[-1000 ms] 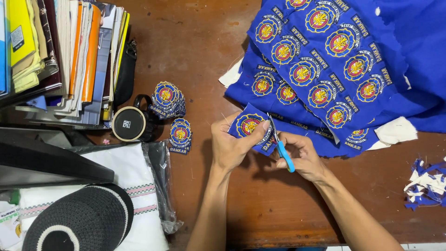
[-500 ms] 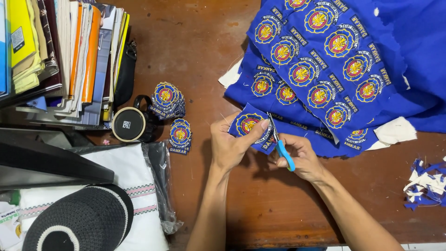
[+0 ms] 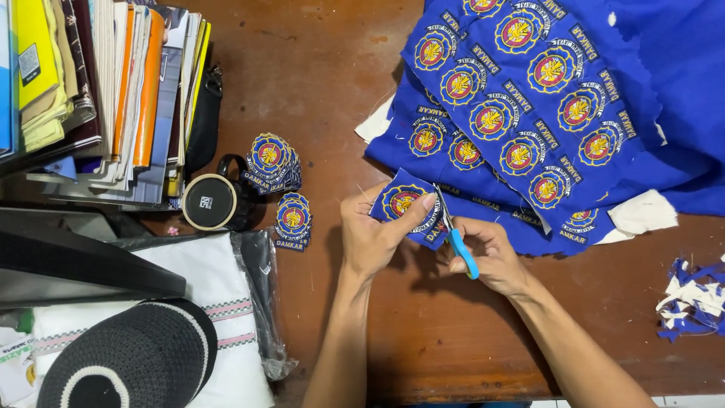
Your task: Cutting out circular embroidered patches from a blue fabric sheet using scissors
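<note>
**Cutting an embroidered patch out of blue cloth**

Your left hand (image 3: 374,238) pinches a cut piece of blue cloth carrying a round embroidered patch (image 3: 404,202); thumb on top, fingers underneath, clamped on the fabric. The patch sits just above the hand, near the middle of the wooden tabletop (image 3: 317,83), at the lower edge of the big sheet.

Your right hand (image 3: 491,255) is closed around small scissors (image 3: 455,240) with a blue handle. The blades point up and touch the right edge of the held patch. Cannot tell how far the blades are apart.

The large blue fabric sheet (image 3: 544,98) covered in rows of the same badges lies upper right, folded over itself, white backing showing at its edges.

Two small stacks of finished patches (image 3: 281,181) sit left of your hands, beside a black mug (image 3: 213,201).

Offcut scraps (image 3: 691,298), blue and white, are at the right edge, well apart from your hands.

Far left: a stack of books and folders (image 3: 113,91). Lower left: a black knit cap (image 3: 128,363) on a bagged white garment (image 3: 204,302).
</note>
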